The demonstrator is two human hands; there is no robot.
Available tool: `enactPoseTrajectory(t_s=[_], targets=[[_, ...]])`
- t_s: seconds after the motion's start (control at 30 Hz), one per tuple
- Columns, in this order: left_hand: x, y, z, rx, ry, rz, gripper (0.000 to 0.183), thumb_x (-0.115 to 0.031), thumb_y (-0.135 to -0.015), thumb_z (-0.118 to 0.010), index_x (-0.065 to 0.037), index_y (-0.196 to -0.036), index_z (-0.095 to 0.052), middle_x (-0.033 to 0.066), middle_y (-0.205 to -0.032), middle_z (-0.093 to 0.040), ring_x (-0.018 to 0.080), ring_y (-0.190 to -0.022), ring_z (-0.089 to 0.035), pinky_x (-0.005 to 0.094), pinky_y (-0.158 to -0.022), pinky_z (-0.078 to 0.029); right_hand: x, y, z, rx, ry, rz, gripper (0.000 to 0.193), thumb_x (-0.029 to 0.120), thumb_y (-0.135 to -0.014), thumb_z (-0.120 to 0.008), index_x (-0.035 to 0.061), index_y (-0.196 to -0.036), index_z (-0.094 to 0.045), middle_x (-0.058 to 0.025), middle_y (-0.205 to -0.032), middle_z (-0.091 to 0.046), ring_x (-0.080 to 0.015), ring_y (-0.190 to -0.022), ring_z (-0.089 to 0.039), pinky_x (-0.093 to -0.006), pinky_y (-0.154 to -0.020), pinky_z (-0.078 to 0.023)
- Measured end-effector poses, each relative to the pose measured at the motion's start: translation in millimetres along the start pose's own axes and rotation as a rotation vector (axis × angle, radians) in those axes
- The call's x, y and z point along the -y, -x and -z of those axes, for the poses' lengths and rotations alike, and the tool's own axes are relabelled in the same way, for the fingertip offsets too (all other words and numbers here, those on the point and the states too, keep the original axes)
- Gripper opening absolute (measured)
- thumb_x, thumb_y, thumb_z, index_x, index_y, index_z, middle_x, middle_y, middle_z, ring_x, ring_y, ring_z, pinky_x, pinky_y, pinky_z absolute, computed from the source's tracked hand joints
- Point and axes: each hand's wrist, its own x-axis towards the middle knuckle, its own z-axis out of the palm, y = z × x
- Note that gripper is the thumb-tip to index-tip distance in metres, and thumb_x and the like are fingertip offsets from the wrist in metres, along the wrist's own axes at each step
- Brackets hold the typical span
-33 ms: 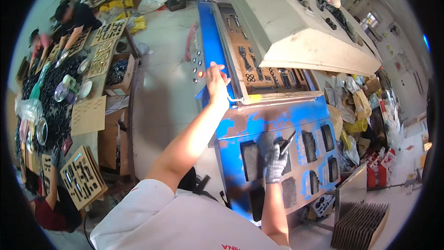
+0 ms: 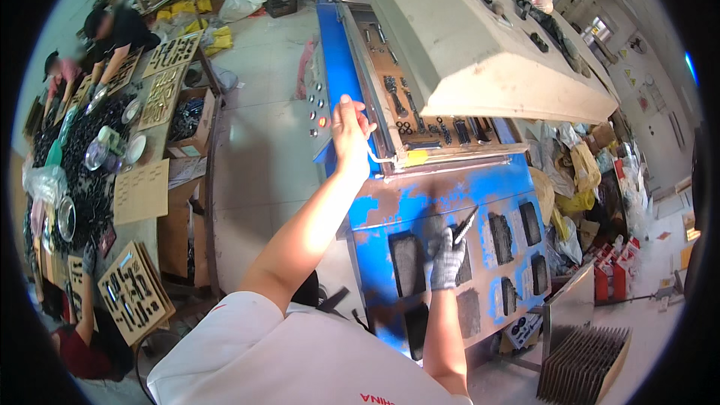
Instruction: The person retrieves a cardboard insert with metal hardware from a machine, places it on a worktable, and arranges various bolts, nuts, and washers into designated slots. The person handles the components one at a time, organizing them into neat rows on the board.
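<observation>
Frame bed (image 2: pixel 472 156) under the raised beige lid (image 2: pixel 517 67) is holding brown board (image 2: pixel 379 66) w/ rows of dark metal-looking parts (image 2: pixel 395 97), incl. a cluster of small rings (image 2: pixel 405 127); cardboard box (image 2: pixel 208 121) under the table edge is holding a heap of dark pcs; black crate (image 2: pixel 281 1) is sitting far back, contents too small to tell.

My gloved right hand (image 2: pixel 445 259) is gripping a slim dark piece (image 2: pixel 467 223), fingers closed round its lower end; its free end is sticking up past the fingertips, tilted to my right; it's over the machine's front panel, can't tell if touching. My bare left hand (image 2: pixel 349 135) is hanging by the bed's near-left corner, just above a white hooked handle (image 2: pixel 381 159); fingers pointing up, index straight, others part bent, nothing visible in them; contact w/ frame unclear.

Blue machine (image 2: pixel 375 214) is showing worn paint & dark rect. patches (image 2: pixel 406 262) on front; worktable (image 2: pixel 146 229) at left is carrying loose dark pcs & loaded boards; co-workers are bending over it; bags are piling up at right, ridged stack (image 2: pixel 581 364) standing below.
</observation>
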Motion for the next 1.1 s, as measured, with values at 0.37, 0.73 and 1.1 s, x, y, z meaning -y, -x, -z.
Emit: enactPoseTrajectory(t_s=[0.37,0.73,1.1], targets=[[23.0,-152.9,62.8,0.139,-0.329,0.62,0.05,-0.05,-0.103,-0.052,-0.003,-0.113,-0.063,0.007,-0.1,-0.066,0.0167,-0.087,-0.063,0.035,-0.084,-0.056,10.3,-202.5,-128.5,-0.161,-0.259,-0.072,0.015,0.017,-0.095,-0.067,0.0075,-0.105,-0.061,-0.0057,-0.085,-0.068,-0.0208,-0.068,-0.068,-0.0325,-0.052,-0.054],[140.1,-236.8,2.6,0.327,0.253,0.857,0.034,-0.038,-0.107,-0.048,-0.01,-0.118,-0.062,0.0035,-0.104,-0.069,0.0186,-0.098,-0.066,0.0366,-0.088,-0.053,81.1,-131.2,-65.7,-0.212,-0.371,-0.082,0.012,0.016,-0.094,-0.067,0.009,-0.099,-0.059,-0.0053,-0.082,-0.066,-0.0197,-0.065,-0.064,-0.0333,-0.053,-0.053],[129.7,-306.0,-32.1,0.106,0.221,0.65,0.023,-0.012,-0.099,-0.051,0.005,-0.106,-0.064,0.0142,-0.093,-0.069,0.0247,-0.077,-0.068,0.0371,-0.065,-0.055,42.7,16.7,-16.9,-0.39,-0.449,-0.136,0.011,0.015,-0.093,-0.067,0.0104,-0.094,-0.057,-0.005,-0.08,-0.064,-0.0186,-0.062,-0.06,-0.0341,-0.055,-0.052]])
